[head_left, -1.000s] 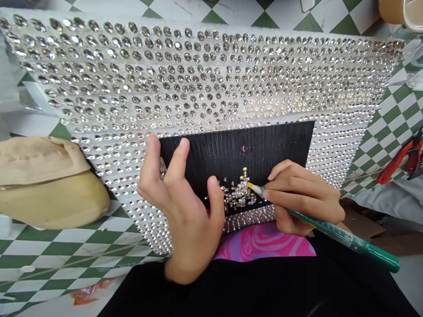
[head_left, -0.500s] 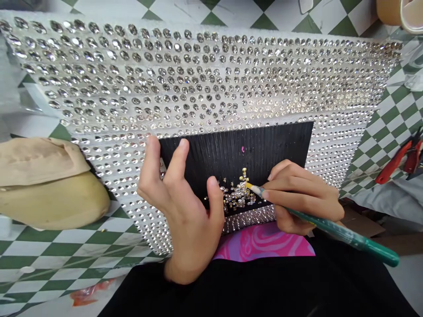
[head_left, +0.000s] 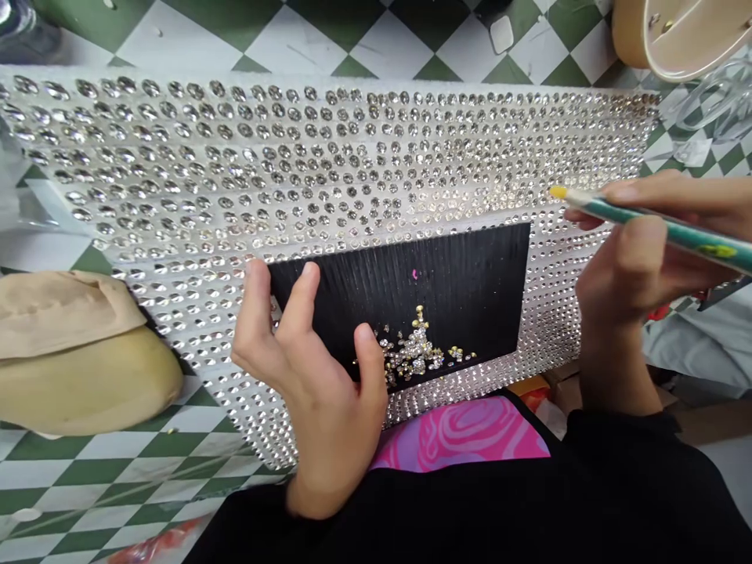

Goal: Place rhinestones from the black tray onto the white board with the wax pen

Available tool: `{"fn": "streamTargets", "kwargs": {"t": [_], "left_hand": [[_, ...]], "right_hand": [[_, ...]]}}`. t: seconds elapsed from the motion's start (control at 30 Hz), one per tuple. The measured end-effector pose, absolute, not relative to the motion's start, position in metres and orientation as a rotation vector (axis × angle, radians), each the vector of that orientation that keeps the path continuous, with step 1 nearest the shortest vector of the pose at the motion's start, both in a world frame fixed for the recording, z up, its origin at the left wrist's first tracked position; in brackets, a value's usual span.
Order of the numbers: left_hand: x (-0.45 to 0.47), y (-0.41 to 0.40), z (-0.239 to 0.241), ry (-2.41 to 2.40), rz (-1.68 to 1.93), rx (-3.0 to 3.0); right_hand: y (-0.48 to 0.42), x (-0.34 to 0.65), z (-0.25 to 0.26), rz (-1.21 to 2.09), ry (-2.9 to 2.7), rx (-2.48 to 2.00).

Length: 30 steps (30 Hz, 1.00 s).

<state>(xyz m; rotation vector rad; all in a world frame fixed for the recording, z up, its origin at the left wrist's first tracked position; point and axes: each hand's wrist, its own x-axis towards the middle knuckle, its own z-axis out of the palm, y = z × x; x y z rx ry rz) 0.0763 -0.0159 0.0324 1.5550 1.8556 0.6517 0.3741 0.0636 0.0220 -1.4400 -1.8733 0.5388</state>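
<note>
My left hand [head_left: 320, 384] grips the left end of a ridged black board [head_left: 470, 274], its thumb and one finger on top and another finger at the corner. Some fingers are hidden. Loose rhinestones [head_left: 416, 345], clear with some yellowish backs showing, lie heaped near the board's lower edge. My right hand [head_left: 640, 243] is closed around a green pencil [head_left: 663, 227] with a yellow tip. That tip is above the right part of a white panel [head_left: 235, 235] covered in rows of clear rhinestones, off the board. I cannot tell whether it touches the panel.
A beige container [head_left: 631, 39] stands at the back right beside clear plastic [head_left: 714, 102]. To the left lies a tan and yellowish rounded object [head_left: 88, 376]. The surface beneath has a green and white checkered cover [head_left: 364, 47]. Pink patterned fabric [head_left: 464, 431] shows below the board.
My right hand has lifted the pencil from the rhinestone heap and moved it right and farther away, over the panel. My left hand stays on the board. The view has shifted slightly.
</note>
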Motion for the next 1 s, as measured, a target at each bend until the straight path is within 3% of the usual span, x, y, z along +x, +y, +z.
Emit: {"fn": "streamTargets", "kwargs": {"t": [0.1,1.0], "left_hand": [[0.077,-0.016,0.032,1.852,0.642,1.563],[0.077,-0.017,0.033,1.869,0.644,1.557]], "right_hand": [[0.073,0.353,0.013,0.32,-1.73,-1.401],[0.076,0.352,0.014,0.27,-1.848,-1.37]]}}
